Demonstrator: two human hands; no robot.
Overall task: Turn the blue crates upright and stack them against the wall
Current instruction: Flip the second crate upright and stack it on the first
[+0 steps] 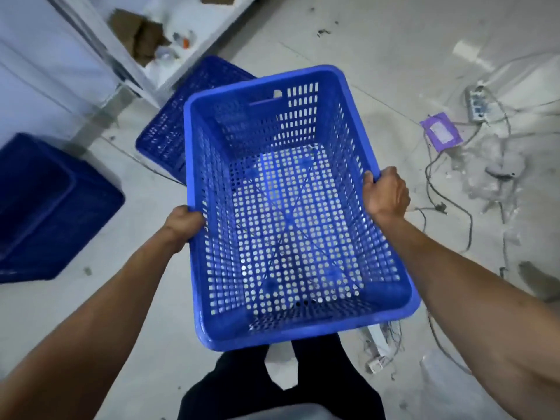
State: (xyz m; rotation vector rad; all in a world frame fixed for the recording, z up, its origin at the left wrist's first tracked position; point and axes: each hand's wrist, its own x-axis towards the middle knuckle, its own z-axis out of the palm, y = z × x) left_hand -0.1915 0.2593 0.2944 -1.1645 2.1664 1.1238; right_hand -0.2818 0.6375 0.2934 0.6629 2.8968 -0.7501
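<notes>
Crate (281,225) upright, held above floor (378,71). Fingers of left hand (183,221) and right hand (386,192) clamped on opposite rims. Second crate (178,122) behind.

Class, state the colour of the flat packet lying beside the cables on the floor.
The flat packet is purple; the head view shows it.

Fingers of the left grip (183,221) and right grip (386,192) hide beneath the rim of the held crate (285,207). Beyond the grips, it covers part of a second crate (183,116). Left of them, a blurred dark crate (51,207) is cut off by the edge.
</notes>
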